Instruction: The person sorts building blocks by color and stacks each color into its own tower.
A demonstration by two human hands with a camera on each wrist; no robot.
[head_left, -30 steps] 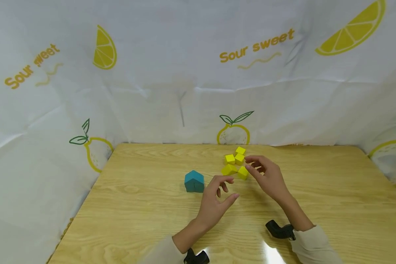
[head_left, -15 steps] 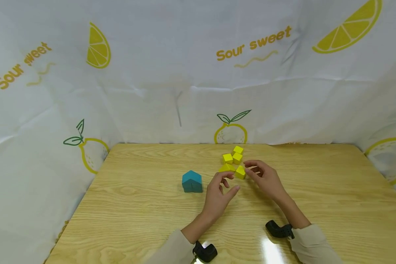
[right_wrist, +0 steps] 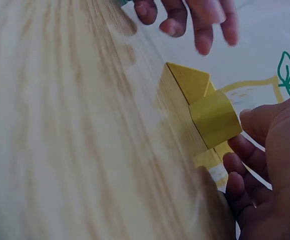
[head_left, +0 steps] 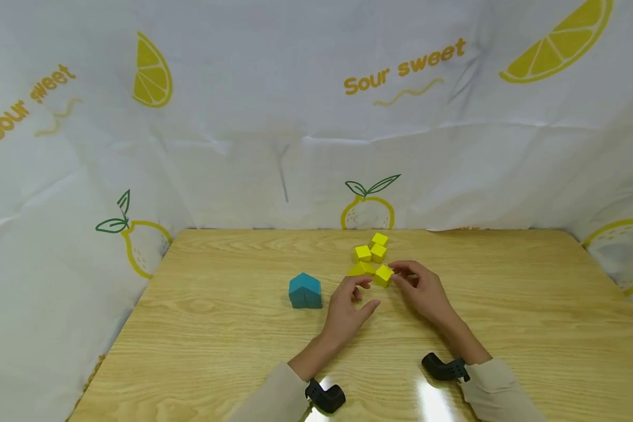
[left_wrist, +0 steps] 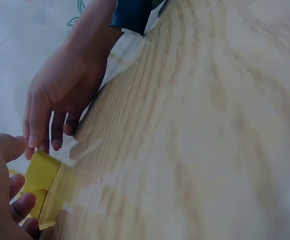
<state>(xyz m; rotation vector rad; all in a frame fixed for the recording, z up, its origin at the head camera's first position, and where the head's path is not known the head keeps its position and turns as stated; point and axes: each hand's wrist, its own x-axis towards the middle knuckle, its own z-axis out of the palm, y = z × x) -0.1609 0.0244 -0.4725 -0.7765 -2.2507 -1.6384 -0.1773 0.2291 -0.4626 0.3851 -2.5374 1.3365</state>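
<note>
Several yellow blocks sit in a group at the back middle of the table. My right hand (head_left: 425, 293) pinches the right corner of the nearest one, a yellow cube (head_left: 383, 276), between thumb and forefinger; the right wrist view shows this cube (right_wrist: 216, 120) on the wood. A yellow triangular block (right_wrist: 189, 82) lies against its left side. In the head view my left hand (head_left: 345, 310) hovers just in front of that triangular block (head_left: 361, 269), thumb and fingers apart, holding nothing. A teal house-shaped block stack (head_left: 305, 291) stands left of the left hand.
Behind the pinched cube are more yellow cubes (head_left: 378, 252) close together. The light wood table (head_left: 216, 340) ends at a white cloth (head_left: 242, 176) with lemon prints at the back and left. A black wrist camera (head_left: 445, 368) is strapped to the right forearm.
My right hand has come down and taken hold of the near cube's corner, and the cube has turned slightly. My left hand has shifted a little right, toward the triangular block. The head view has shifted slightly.
</note>
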